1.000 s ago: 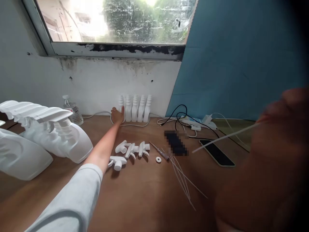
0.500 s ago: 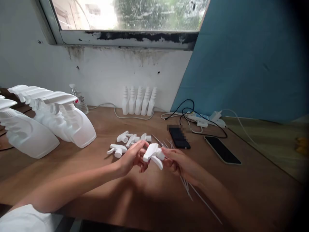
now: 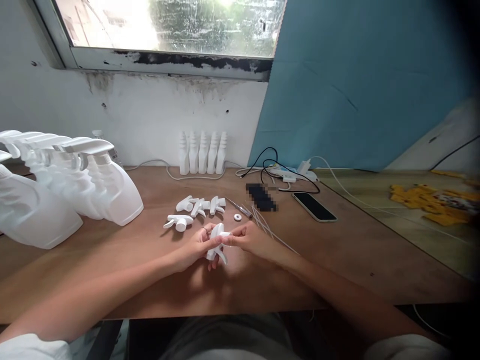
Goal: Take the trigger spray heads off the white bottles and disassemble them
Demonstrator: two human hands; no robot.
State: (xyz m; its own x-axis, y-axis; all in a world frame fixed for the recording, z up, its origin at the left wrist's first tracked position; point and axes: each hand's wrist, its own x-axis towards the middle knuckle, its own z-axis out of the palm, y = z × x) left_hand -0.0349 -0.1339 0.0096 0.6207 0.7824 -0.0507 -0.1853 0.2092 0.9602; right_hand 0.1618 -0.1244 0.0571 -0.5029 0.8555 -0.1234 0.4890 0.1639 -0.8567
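At the near middle of the brown table (image 3: 262, 285), the left hand (image 3: 198, 245) has its fingers closed around a white trigger head (image 3: 216, 235), the thumb lying across it. The right hand (image 3: 250, 240), coming in from the right, pinches the same piece at its round collar between thumb and fingers. The trigger head is held between both hands, lever pointing toward the near side; how firm either grip is, I cannot tell.

Just beyond the hands, four loose trigger heads (image 3: 179, 222) lie on the table, one nearer and to the left, three in a row farther off. To their right are a small white ring (image 3: 237, 217), a screwdriver (image 3: 240, 208) and some thin white tubes (image 3: 267, 227), which run partly behind the right hand.

Large white spray bottles (image 3: 122, 197) crowd the left side. Farther right lie a pixelated dark object (image 3: 262, 198) and a phone (image 3: 315, 207).

Farther still, five slim white bottles (image 3: 203, 155) stand side by side near the wall, with a power strip (image 3: 309, 175) and tangled cables to their right, below a blue sheet (image 3: 330, 100).
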